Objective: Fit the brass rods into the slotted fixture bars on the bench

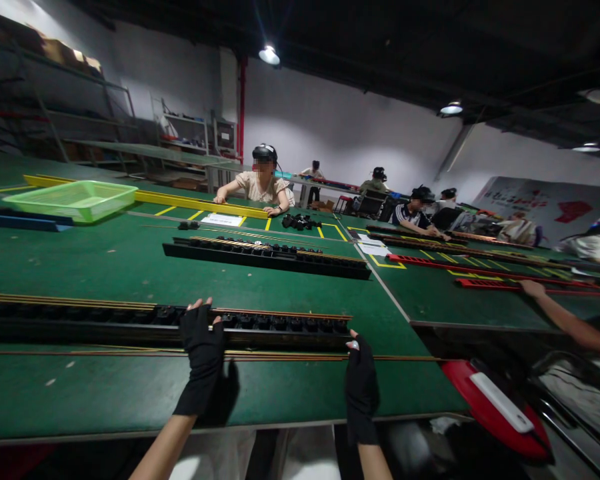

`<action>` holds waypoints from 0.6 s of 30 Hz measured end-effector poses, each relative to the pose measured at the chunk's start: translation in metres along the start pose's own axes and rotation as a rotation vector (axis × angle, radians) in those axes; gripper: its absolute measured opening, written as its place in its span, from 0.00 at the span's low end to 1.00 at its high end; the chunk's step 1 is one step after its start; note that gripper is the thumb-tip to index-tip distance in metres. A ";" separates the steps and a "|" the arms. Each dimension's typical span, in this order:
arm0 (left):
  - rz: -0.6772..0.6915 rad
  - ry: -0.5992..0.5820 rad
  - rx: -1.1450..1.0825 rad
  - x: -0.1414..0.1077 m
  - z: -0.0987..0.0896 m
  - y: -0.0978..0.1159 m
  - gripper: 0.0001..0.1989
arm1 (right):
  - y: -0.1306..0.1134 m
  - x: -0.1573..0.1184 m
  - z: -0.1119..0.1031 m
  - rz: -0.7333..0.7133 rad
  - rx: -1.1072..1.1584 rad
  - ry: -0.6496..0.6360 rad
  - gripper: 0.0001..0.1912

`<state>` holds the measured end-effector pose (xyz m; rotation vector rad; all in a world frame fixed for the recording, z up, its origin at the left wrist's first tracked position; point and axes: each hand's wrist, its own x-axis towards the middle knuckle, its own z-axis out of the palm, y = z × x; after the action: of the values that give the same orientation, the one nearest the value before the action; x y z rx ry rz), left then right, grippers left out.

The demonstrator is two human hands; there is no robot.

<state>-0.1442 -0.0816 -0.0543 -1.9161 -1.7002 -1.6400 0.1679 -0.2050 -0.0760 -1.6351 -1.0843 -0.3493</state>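
Note:
A long black channel (280, 339) with a row of black parts in it lies across the near side of the green table (130, 393). Thin brass-coloured rods (80, 303) run along its top, and more thin rods (395, 358) lie on the table in front of it. My left hand (201, 337), in a black fingerless glove, rests over the middle of the channel with its fingers apart. At the channel's right end is my right hand (361, 373), gloved alike, its fingertips near the end; whether they grip it is unclear.
A second black channel (265, 259) lies farther back, with black parts (300, 221) beyond it. A green basket (87, 200) and yellow channel (195, 202) are at back left. A person (264, 183) sits opposite. Red channels (495, 283) and another person's hand (533, 289) are at right.

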 end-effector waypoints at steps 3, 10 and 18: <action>0.141 -0.182 0.079 0.029 0.022 0.056 0.19 | -0.032 -0.004 0.028 -0.205 -0.016 -0.040 0.17; 0.348 -0.860 0.319 0.057 0.061 0.136 0.18 | -0.078 -0.012 0.083 -0.472 -0.168 -0.073 0.24; 0.308 -1.052 0.277 0.053 0.067 0.122 0.16 | -0.069 0.000 0.089 -0.526 -0.277 -0.194 0.27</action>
<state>-0.0213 -0.0477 0.0223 -2.8868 -1.5687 -0.1997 0.0872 -0.1271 -0.0665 -1.6267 -1.6771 -0.7205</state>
